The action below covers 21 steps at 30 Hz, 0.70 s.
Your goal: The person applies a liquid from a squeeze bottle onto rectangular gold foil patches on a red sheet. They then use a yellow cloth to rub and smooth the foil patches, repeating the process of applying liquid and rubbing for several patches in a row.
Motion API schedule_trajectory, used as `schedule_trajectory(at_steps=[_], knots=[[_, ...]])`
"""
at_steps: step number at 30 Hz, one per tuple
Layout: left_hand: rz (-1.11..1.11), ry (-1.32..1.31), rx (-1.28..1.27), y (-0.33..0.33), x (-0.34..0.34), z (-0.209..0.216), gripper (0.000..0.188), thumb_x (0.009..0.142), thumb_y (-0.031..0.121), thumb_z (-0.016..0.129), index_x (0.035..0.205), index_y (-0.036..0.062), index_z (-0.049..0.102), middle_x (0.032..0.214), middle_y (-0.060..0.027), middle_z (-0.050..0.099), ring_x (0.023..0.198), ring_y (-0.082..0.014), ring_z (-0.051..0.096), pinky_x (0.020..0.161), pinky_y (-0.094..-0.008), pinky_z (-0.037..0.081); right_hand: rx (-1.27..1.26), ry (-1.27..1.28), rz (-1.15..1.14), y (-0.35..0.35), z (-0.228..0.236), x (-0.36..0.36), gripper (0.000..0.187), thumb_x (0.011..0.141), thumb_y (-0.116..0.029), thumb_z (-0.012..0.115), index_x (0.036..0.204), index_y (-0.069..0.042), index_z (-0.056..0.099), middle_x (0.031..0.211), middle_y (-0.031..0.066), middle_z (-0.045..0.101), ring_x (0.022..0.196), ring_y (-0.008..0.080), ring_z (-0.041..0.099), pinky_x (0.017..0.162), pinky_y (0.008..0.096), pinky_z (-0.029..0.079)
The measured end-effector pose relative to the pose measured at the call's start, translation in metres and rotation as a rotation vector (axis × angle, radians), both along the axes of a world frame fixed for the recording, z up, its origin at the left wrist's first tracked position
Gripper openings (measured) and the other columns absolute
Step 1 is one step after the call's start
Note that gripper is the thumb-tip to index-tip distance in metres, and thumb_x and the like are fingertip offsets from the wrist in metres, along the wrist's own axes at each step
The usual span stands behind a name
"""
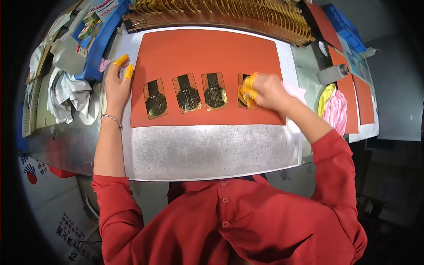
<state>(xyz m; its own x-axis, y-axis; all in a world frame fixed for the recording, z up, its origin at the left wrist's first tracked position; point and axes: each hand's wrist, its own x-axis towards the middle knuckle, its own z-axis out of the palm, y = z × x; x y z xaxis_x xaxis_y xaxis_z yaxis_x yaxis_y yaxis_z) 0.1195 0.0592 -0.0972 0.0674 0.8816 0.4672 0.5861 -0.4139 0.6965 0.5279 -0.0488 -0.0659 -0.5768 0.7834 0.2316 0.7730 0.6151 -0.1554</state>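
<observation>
Four thin rectangular plates lie in a row on an orange-red mat [203,48]. Each has a gold border and a black round-and-stem pattern: the leftmost plate [155,99], the second plate [187,92], the third plate [214,91] and the rightmost plate [241,81]. My right hand [266,90], in yellow finger cots, bends over the rightmost plate and covers most of it. Its fingers are pressed together at the plate, slightly blurred; anything between them is hidden. At the mat's left edge rests my left hand [117,88], fingers apart, holding nothing, with yellow cots on two fingertips.
Beyond the mat stands a long brown rack [221,17] of yellow upright strips. On the left are a blue bin [104,48], a translucent jug [70,55] and white cloth [70,95]. On the right are a grey bottle [332,74] and pink cloth [335,110].
</observation>
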Motion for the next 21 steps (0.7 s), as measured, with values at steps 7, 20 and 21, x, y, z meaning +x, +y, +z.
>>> schedule_trajectory(at_steps=[7,20,21], knots=[[-0.014,-0.06,0.006,-0.003,-0.002,0.001,0.03,0.084,0.007,0.06,0.112,-0.0013,0.059,0.104,-0.013,0.063,0.101,-0.0219,0.059,0.09,-0.0305,0.043,-0.12,0.078,0.074,-0.029,0.016,-0.018,0.006,0.075,-0.013,0.065,0.079,-0.009,0.063,0.069,0.0077,0.058,0.064,0.0263,0.058,0.054,0.0381,0.047],[-0.315,0.077,-0.093,-0.066,0.126,0.077,0.046,0.08,0.014,0.068,0.12,-0.0017,0.052,0.119,-0.0157,0.054,0.112,-0.0268,0.052,0.096,-0.037,0.04,-0.263,1.333,-0.396,-0.142,0.039,-0.016,0.01,0.089,-0.009,0.053,0.082,-0.005,0.059,0.065,0.0026,0.054,0.053,0.0121,0.049,0.046,0.0299,0.04],[-0.417,0.284,-0.065,-0.077,0.158,0.084,0.058,0.074,0.023,0.073,0.121,-0.0022,0.05,0.119,-0.0195,0.052,0.111,-0.0332,0.051,0.096,-0.0407,0.04,-0.327,1.554,-0.449,-0.144,0.04,0.0,0.011,0.089,-0.011,0.053,0.082,-0.005,0.059,0.066,0.0015,0.053,0.052,0.01,0.047,0.044,0.0279,0.038]])
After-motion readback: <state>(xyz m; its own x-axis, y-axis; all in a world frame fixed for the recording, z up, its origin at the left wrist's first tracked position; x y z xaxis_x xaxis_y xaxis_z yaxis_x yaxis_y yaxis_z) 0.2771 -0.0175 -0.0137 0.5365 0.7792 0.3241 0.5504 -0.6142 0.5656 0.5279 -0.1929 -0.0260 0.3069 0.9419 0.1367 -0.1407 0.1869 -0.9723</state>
